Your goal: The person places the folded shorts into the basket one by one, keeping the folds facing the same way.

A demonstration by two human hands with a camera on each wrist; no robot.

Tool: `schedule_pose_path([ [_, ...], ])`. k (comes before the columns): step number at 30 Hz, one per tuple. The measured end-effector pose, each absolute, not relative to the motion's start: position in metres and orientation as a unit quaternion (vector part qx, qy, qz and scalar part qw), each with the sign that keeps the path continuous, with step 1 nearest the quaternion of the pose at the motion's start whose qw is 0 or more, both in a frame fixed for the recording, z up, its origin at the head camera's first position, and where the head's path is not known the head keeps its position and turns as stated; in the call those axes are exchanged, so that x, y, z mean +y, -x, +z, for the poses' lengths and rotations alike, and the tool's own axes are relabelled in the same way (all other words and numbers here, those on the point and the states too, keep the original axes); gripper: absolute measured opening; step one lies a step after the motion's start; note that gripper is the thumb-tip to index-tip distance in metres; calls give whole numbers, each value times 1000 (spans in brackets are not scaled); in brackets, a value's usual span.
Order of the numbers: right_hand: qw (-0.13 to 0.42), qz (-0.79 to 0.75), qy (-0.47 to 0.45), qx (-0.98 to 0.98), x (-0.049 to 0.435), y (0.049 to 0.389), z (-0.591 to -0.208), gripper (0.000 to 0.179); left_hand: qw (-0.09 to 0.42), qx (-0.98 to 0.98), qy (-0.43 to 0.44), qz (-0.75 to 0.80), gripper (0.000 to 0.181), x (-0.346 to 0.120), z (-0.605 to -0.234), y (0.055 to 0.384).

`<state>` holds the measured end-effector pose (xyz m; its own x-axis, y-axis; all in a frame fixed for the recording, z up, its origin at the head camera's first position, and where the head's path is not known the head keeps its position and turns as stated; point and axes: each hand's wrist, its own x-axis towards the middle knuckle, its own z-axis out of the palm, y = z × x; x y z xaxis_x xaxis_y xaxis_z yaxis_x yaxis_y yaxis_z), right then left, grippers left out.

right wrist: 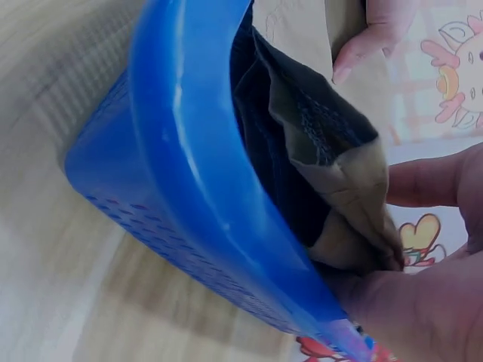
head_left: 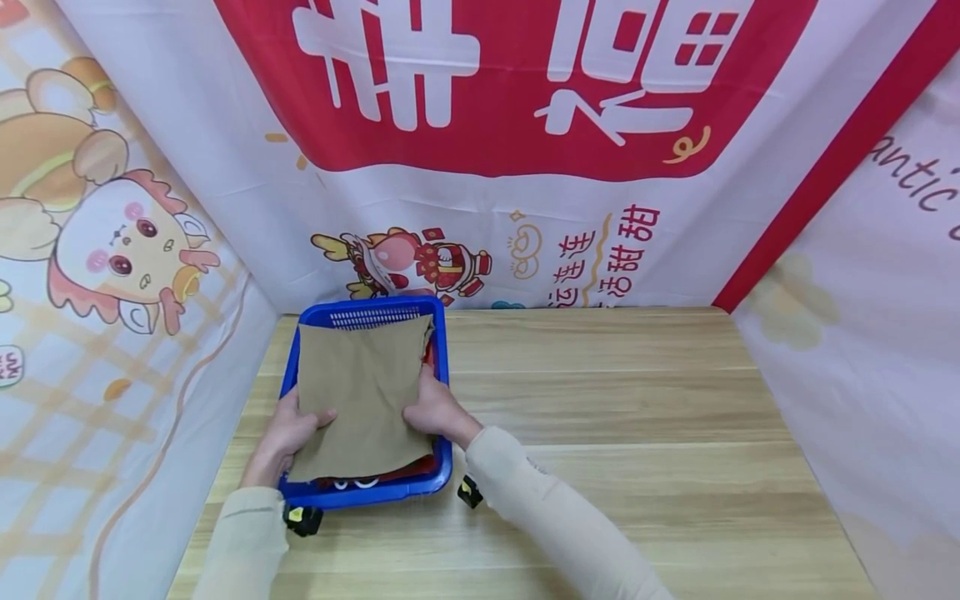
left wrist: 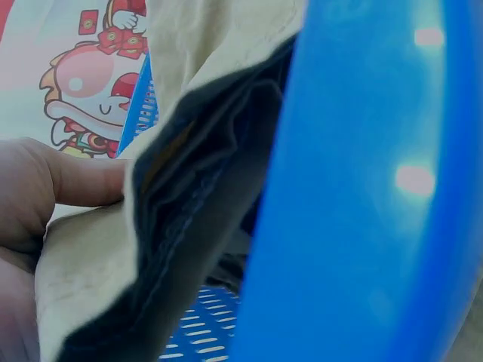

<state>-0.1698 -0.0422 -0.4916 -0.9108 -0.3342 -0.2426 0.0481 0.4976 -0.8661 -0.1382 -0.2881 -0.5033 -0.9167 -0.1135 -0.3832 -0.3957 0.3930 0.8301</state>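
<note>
A folded khaki garment point(head_left: 363, 392) lies in a blue plastic basket point(head_left: 367, 497) on the left of the table. My left hand point(head_left: 288, 432) grips the garment's left side, thumb on top. On the opposite side my right hand point(head_left: 437, 407) holds the right edge, its thumb also above and the other fingers mostly hidden. Dark inner layers and stitching show along the folded garment point(left wrist: 83, 264) in the left wrist view. In the right wrist view the folds of the garment point(right wrist: 358, 181) bunch beside the basket's rim point(right wrist: 200, 143). Something red with white marks point(head_left: 397, 473) peeks out beneath the garment.
The wooden table point(head_left: 600, 408) extends to the right of the basket. A printed cloth backdrop point(head_left: 495, 192) hangs behind it, with printed cloth on the left point(head_left: 150, 400) and right point(head_left: 847, 333). Small black devices point(head_left: 303, 521) sit at both wrists.
</note>
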Motion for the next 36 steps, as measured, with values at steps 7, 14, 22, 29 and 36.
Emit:
schedule_pose_path([
  [7,181,-391,117,895,-43,166,-482,97,140,867,140,458,77,-289,-499,140],
  [14,187,-286,172,924,-45,160,-481,84,154,901,123,387,85,-292,-502,138],
  [22,165,-199,207,944,-48,155,-483,64,150,938,97,297,92,-288,-496,137],
  [29,36,-39,300,952,-49,156,-483,33,38,975,66,207,91,-269,-480,129],
  [36,64,51,369,926,-46,152,-488,30,98,983,46,150,83,-252,-477,124],
])
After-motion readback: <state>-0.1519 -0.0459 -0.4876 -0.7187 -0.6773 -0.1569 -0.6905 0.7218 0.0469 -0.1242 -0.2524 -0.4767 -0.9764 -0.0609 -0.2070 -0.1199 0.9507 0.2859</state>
